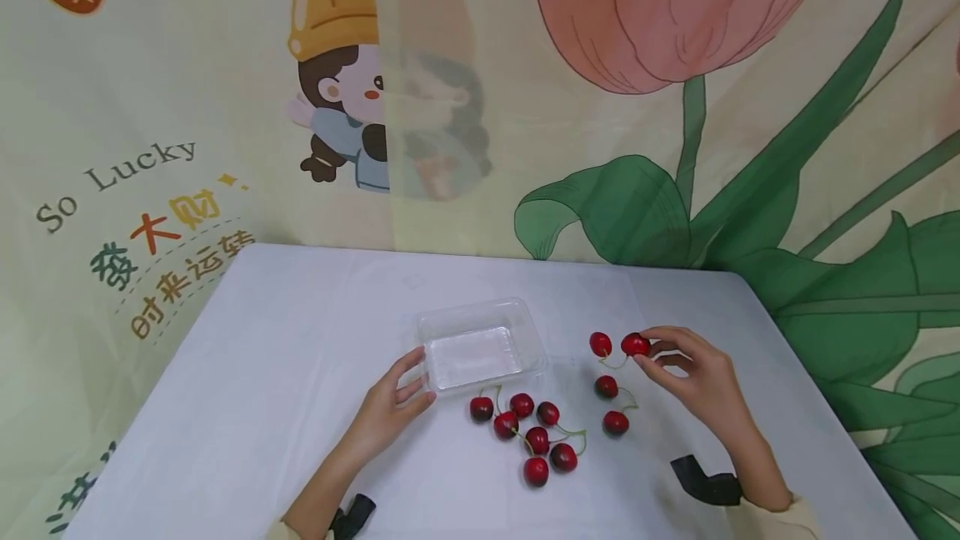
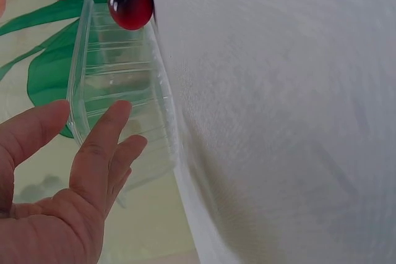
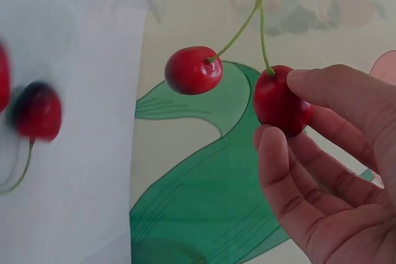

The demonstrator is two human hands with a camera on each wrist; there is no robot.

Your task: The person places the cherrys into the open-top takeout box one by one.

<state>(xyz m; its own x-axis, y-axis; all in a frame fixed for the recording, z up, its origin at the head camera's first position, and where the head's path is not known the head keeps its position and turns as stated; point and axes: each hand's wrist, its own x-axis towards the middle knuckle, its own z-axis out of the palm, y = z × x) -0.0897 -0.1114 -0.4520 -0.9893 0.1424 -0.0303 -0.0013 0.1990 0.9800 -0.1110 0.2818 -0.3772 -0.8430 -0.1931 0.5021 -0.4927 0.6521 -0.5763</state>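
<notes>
My right hand (image 1: 693, 369) pinches a dark red cherry (image 3: 281, 100) between thumb and fingers at the table's right side. A green forked stem joins it to a second cherry (image 3: 193, 70), which is outside the fingers. My left hand (image 1: 386, 407) is at the left end of a clear plastic container (image 1: 531, 340), its extended fingers and thumb spread against the side and rim. In the left wrist view the container's ribbed wall (image 2: 117, 66) shows beyond the fingertips. Nothing is visible inside the container.
Several cherries (image 1: 536, 440) with stems lie in a cluster in front of the container. Another joined pair, with one cherry (image 1: 616, 423) nearest me, lies between that cluster and my right hand. A white cloth (image 1: 300, 340) covers the table; a printed curtain (image 1: 465, 223) hangs behind.
</notes>
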